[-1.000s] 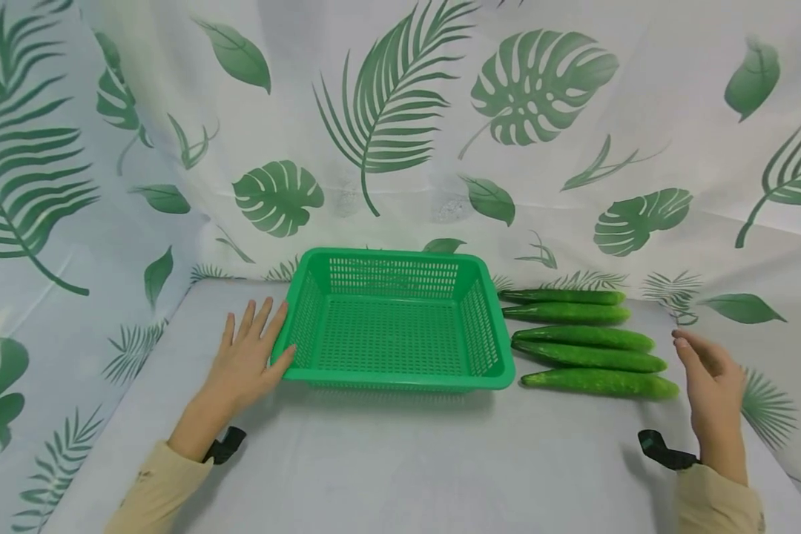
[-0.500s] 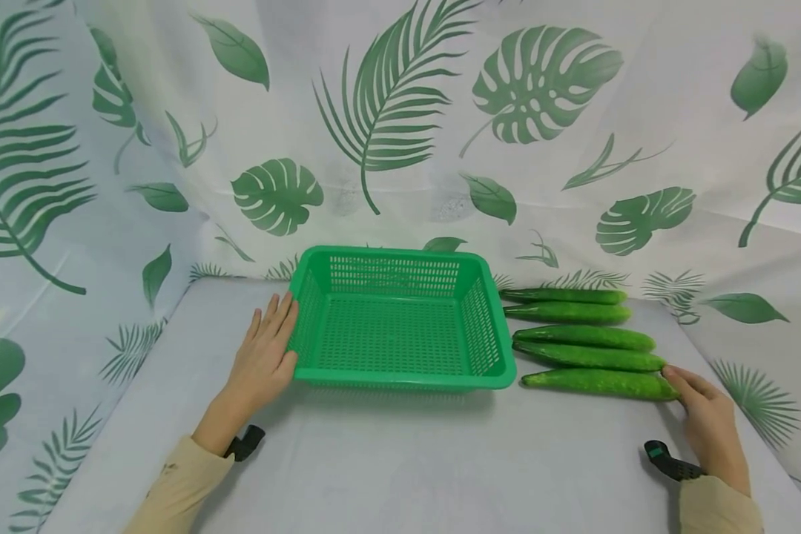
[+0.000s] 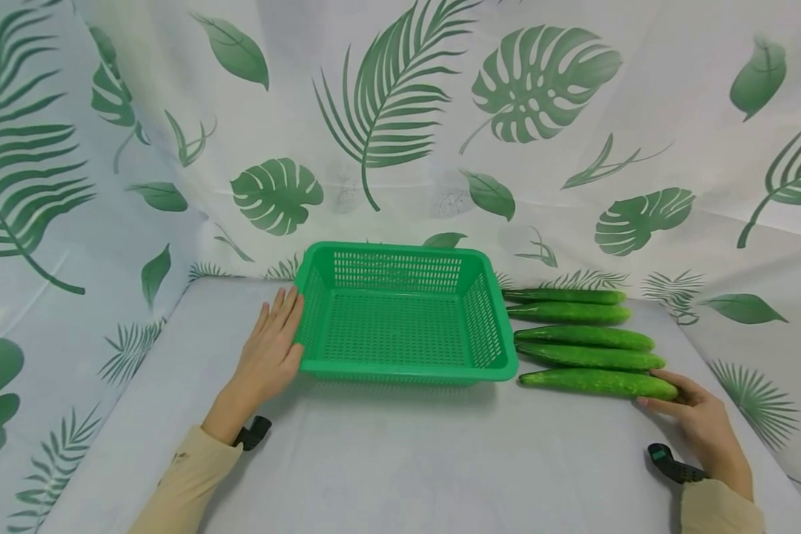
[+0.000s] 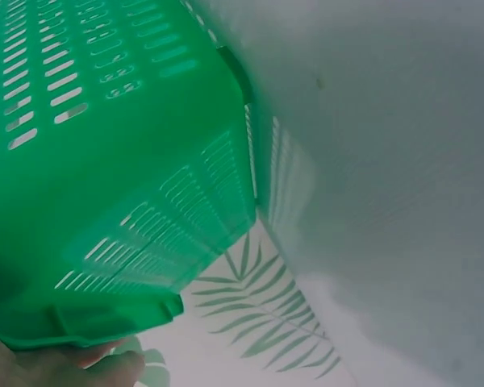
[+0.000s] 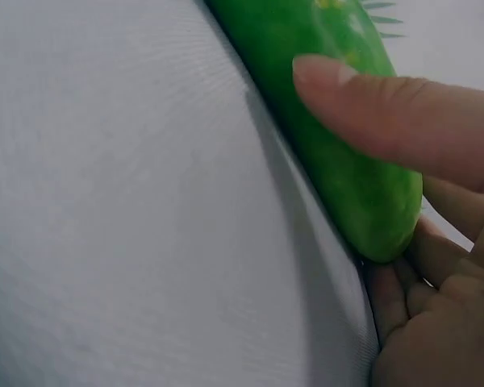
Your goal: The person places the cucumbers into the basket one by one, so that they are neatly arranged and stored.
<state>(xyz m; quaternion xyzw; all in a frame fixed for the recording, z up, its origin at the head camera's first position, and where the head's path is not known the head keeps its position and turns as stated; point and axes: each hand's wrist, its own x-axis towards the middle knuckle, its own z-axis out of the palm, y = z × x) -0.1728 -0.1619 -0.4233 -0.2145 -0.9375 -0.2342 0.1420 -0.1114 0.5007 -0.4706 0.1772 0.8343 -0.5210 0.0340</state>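
Note:
A green plastic basket with slotted walls stands on the white-covered table. My left hand lies along its left side, fingers straight and touching the rim; the left wrist view has the basket's outer wall close up. Several cucumbers lie side by side to the right of the basket. My right hand grips the right end of the nearest cucumber, which rests on the table. In the right wrist view the thumb presses on that cucumber, with the other fingers around its far side.
A white cloth with green leaf prints hangs behind and at both sides of the table. The back cucumbers lie near this cloth. A black wrist device sits by each sleeve.
My right hand has come down from the right and taken hold of the nearest cucumber's end. My left hand has moved right against the basket, which has shifted slightly right.

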